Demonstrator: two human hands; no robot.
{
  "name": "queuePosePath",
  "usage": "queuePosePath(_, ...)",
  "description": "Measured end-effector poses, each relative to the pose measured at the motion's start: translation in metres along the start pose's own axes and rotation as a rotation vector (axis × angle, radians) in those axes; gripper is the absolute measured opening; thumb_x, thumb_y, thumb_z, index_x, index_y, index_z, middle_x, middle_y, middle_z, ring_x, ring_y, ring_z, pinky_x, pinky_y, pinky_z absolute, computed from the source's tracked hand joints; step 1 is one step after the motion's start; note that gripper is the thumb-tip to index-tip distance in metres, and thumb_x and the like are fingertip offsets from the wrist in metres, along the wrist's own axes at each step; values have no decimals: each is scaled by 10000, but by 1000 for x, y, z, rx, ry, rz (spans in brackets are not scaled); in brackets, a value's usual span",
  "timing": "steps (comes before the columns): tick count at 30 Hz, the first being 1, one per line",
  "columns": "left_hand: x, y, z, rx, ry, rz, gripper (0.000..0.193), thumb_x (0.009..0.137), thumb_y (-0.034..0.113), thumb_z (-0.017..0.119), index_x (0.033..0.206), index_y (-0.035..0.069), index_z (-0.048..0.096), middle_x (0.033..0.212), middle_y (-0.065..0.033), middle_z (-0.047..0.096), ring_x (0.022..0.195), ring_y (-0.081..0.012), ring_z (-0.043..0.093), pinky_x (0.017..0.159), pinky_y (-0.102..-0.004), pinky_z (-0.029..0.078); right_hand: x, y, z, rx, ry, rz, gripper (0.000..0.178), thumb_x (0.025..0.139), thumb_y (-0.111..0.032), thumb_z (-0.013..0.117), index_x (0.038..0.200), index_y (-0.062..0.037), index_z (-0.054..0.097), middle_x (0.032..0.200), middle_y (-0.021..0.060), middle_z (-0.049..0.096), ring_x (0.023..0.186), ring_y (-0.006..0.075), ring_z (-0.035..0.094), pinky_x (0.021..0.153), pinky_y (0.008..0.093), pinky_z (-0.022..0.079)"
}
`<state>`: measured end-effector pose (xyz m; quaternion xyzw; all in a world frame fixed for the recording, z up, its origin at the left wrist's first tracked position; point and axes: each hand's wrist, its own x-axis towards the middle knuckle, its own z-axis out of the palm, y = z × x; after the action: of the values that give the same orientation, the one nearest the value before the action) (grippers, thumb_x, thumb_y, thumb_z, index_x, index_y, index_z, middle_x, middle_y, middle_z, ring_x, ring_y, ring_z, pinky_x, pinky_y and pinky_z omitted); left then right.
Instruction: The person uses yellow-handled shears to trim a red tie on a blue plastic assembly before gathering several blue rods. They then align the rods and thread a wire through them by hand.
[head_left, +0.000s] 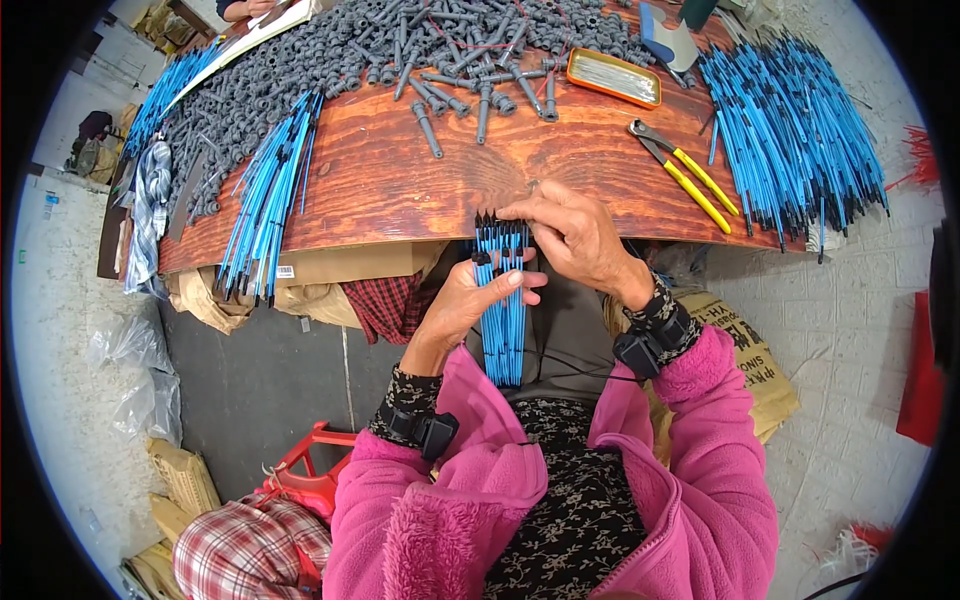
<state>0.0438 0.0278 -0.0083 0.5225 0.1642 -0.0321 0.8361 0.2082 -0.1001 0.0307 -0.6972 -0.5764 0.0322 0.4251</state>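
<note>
My left hand (472, 296) is wrapped round a bundle of thin blue rods with black tips (503, 335), held upright in front of my lap at the table's near edge. The thumb lies across the front of the bundle. Over its top end, my right hand (575, 228) bends its fingers inward, thumb and forefinger at the black tips. Whether those fingers pinch one tip or something small is too fine to make out.
A heap of grey plastic fittings (400, 50) covers the far side of the wooden table (380, 190). Blue rods lie in piles at the right (790, 140) and left (270, 200). Yellow-handled pincers (690, 180) and an orange-rimmed tray (614, 78) of thin pins lie right of centre. A red stool (310, 465) stands lower left.
</note>
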Motion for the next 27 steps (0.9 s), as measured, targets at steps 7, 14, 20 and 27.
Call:
queuePosePath(7,0,-2,-1,-8,16,-17,582,1024,502,494,1343,20,555,1077,-170,719,923,-207,711,835,-342,556,-1,5,2,59,12,18,345,817,41,548,1078,-90,730,798,87,561,681,240,595,591,354,459)
queuePosePath(14,0,1,3,31,36,-19,617,1035,536,431,1350,18,545,1070,-184,719,903,-208,714,824,-345,559,-1,6,1,97,1,15,325,816,43,554,1055,-78,738,798,84,573,692,231,599,606,349,466)
queuePosePath(20,1,2,4,32,49,-17,620,1036,537,426,1355,17,536,1058,-191,721,890,-209,714,820,-345,560,2,8,0,77,-8,-9,312,818,52,554,1044,-60,738,803,78,589,700,210,634,610,331,490)
queuePosePath(27,2,3,5,53,57,-8,603,1041,523,421,1347,16,538,1045,-196,722,878,-212,714,814,-344,563,2,4,4,62,-8,3,307,824,84,538,1032,-36,730,830,75,602,666,173,664,574,304,526)
